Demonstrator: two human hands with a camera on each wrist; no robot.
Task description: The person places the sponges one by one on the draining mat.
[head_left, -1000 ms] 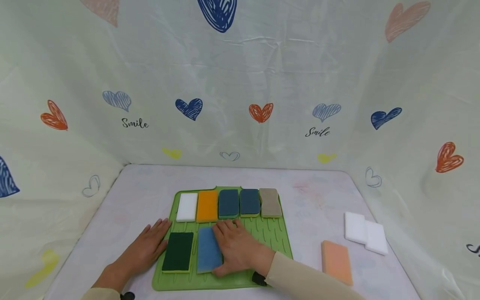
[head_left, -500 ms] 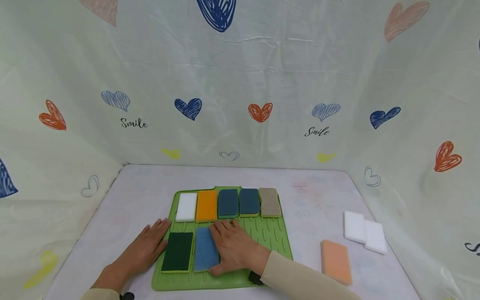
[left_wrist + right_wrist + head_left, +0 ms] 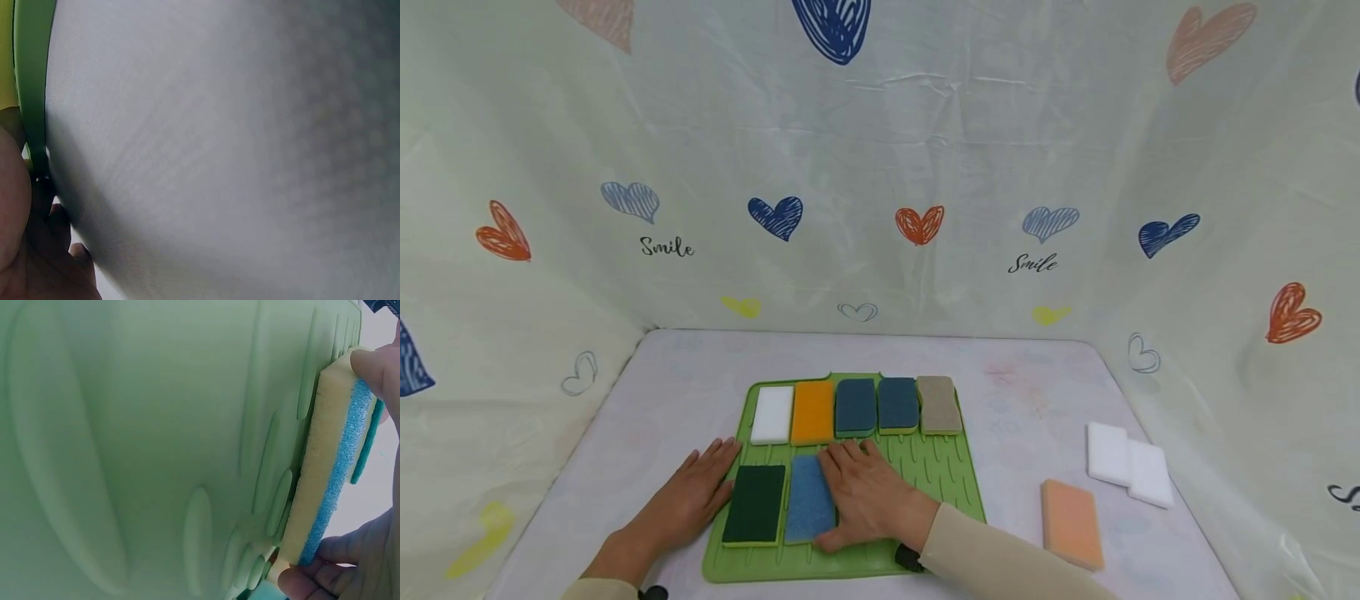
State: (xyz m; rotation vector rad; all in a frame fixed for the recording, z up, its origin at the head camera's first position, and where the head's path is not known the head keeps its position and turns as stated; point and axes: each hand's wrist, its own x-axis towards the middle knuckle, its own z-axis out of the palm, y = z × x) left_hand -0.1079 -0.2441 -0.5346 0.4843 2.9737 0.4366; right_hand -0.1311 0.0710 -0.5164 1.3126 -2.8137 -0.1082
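Heart-printed sheeting (image 3: 850, 133) backs a pale table (image 3: 1030, 442). Blue sponge (image 3: 808, 500), on the green mat (image 3: 940, 467): gripped by the right hand (image 3: 872, 496), thumb at its near end, fingertips at its far end. Left hand (image 3: 688, 496), fingers straight, at the mat's edge.

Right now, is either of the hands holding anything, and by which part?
The right hand pinches the blue sponge by its near and far ends. The left hand grips nothing, lying at the edge of the green mat.
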